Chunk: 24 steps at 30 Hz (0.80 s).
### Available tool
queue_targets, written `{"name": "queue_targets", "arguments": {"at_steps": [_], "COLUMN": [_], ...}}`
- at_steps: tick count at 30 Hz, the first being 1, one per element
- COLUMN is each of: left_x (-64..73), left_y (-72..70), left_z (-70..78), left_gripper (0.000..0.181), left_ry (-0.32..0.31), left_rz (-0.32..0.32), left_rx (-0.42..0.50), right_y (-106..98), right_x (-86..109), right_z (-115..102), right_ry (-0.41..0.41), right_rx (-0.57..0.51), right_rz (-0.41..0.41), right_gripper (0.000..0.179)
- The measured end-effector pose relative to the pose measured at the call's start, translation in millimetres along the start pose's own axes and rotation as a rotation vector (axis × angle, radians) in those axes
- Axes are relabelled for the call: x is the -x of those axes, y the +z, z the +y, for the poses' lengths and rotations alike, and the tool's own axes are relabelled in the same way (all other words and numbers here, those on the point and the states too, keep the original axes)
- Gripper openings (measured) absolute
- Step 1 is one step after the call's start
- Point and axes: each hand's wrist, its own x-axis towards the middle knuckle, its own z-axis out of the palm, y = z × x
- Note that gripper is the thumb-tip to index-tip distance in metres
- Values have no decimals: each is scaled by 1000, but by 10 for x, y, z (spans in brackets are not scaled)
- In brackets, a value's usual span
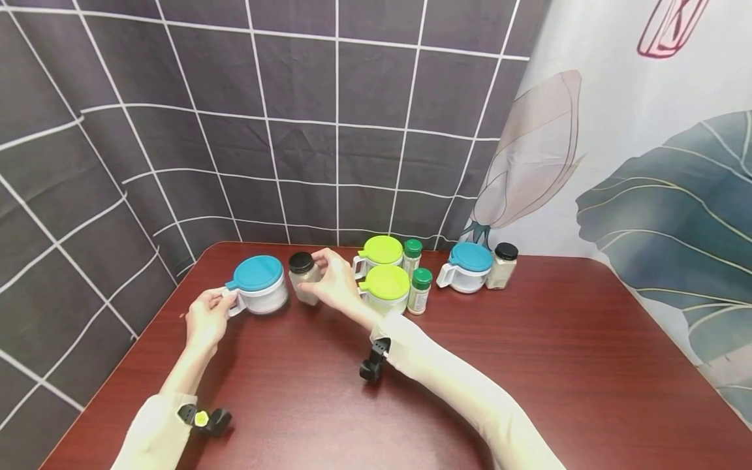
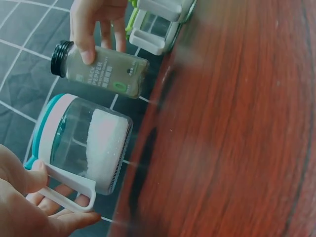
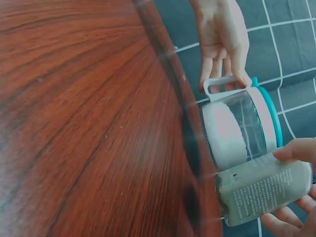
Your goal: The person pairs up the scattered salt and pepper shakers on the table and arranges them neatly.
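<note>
My left hand (image 1: 207, 318) holds the white handle of a clear seasoning jar (image 1: 262, 299) with a blue lid. White granules, banked to one side, show inside the jar in the left wrist view. Just right of it, my right hand (image 1: 336, 282) grips a pepper bottle (image 1: 305, 287) with a black cap between thumb and fingers. Its label (image 2: 98, 74) reads "black pepper" in the left wrist view. Jar and bottle stand side by side, upright, near the table's back left. Whether their bases touch the table, I cannot tell.
Right of my right hand, two green-lidded jars (image 1: 384, 282) stand one behind the other, beside two green-capped shakers (image 1: 419, 294). Farther right are another blue-lidded jar (image 1: 468, 267) and a black-capped bottle (image 1: 502, 266). Gridded dark cloth (image 1: 305, 150) hangs behind the brown table (image 1: 294, 391).
</note>
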Motion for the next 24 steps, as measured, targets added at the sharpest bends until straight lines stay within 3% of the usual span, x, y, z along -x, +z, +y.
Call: {"name": "queue_targets", "arguments": {"at_steps": [9,24], "left_x": [126,252], "left_y": [-32,-5], "left_z": [121,165], "left_gripper": [35,36], "left_ry": [5,10], "left_rz": [-53,-104], "left_rx": [10,39], "right_y": [-99,-291], "right_x": [106,283], "right_z": [6,-18], "right_ry": [-49,-72], "right_rx": [-6,-68], "right_rz": [3,4], "right_gripper": [51,49]}}
